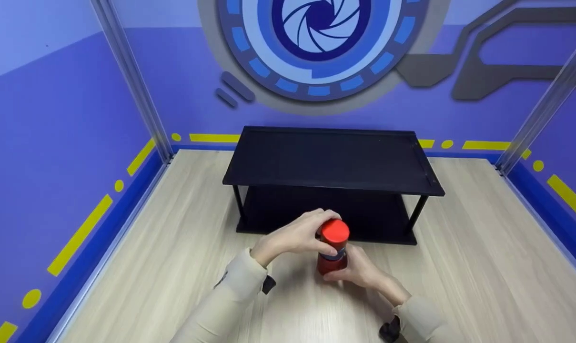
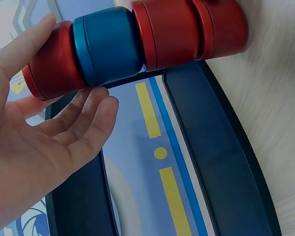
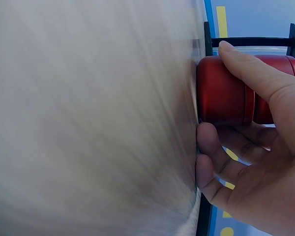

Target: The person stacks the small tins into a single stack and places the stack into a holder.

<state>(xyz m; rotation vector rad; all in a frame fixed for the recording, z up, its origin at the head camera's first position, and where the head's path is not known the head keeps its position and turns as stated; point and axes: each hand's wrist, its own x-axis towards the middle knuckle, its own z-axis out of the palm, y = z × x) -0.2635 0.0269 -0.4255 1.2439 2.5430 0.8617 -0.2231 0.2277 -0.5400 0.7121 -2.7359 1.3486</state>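
A stack of several small round metal tins stands on the wooden table, in front of a black two-tier shelf. Topmost is a red tin (image 1: 335, 230), which my left hand (image 1: 297, 234) grips between thumb and fingers. Below it comes a blue tin (image 2: 110, 44), then a red tin (image 2: 169, 32). At the base, a red tin (image 3: 223, 91) rests on the table. My right hand (image 1: 362, 270) holds this lowest part from the right, thumb on one side and fingers curled around the other. The tins line up closely, one on another.
The black shelf (image 1: 326, 157) stands behind the stack, its lower tier (image 1: 288, 209) just beyond my hands. Pale wood tabletop (image 1: 140, 267) extends to both sides. Blue-purple panels (image 1: 64, 157) with metal corner posts (image 1: 134, 81) enclose the left, back and right.
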